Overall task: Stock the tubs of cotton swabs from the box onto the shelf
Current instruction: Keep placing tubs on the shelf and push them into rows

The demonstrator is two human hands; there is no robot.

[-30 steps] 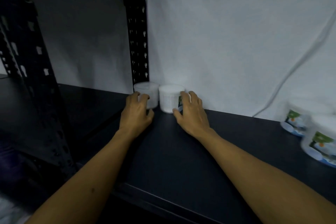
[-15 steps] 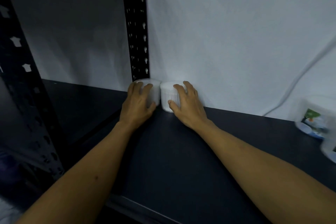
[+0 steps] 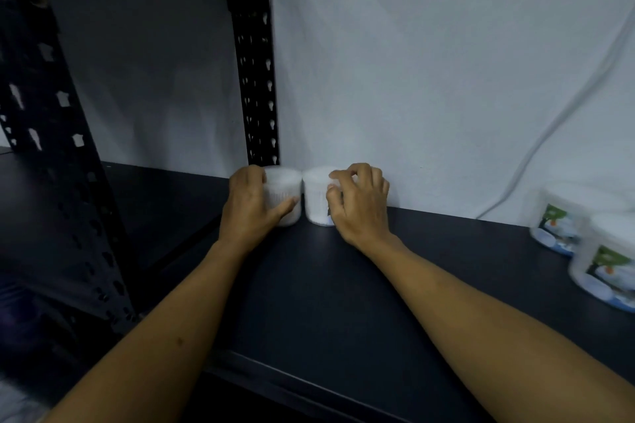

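Two white tubs of cotton swabs stand side by side at the back left corner of the black shelf, against the white wall. My left hand wraps around the left tub, thumb across its front. My right hand curls over the right tub, fingertips on its lid and side. Both tubs rest upright on the shelf board. Two more labelled tubs stand at the far right: a rear tub and a nearer tub. The box is out of view.
A black perforated upright post rises just behind the left tub. Another slotted post stands at the near left. A white cable hangs down the wall on the right. Bare shelf board lies between the two tub groups.
My right hand's fingers have curled and shifted from the tub's front to its lid and right side. The left hand keeps its hold. The view has tilted slightly.
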